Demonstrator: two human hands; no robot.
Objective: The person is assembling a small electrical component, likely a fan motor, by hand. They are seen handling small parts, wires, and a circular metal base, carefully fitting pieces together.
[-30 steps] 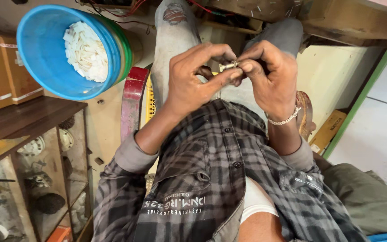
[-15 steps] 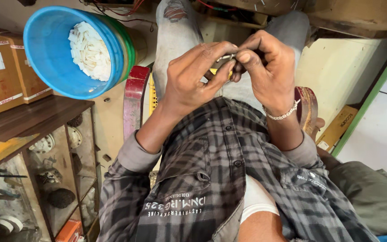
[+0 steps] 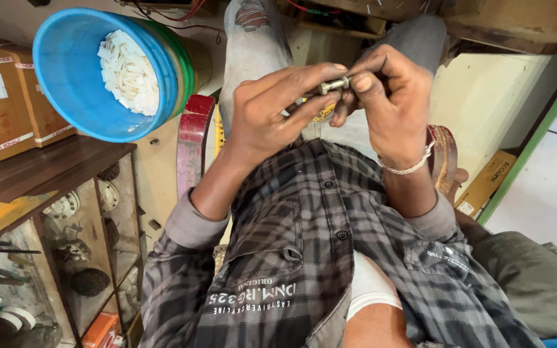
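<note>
Blue bucket [image 3: 72, 96], cardboard boxes [image 3: 1, 96]

small bolt-like part [image 3: 334, 84] in both hands: bare metal, dull silver sheen, slightly grimy; blue bucket [image 3: 72, 77]: smooth plastic, semi-gloss wall; contents are white chips [image 3: 127, 71], matt, paper or plastic, can't tell; shirt [image 3: 304, 258]: woven check cloth, matt, soft; trousers [image 3: 253, 45]: grey denim, worn and frayed at the knee; bracelet [image 3: 410, 166] on right wrist: polished metal; cartons [image 3: 1, 103]: brown cardboard, matt; shelf [image 3: 40, 171]: dark wood, smooth with a low sheen; glass panes below it.
</note>
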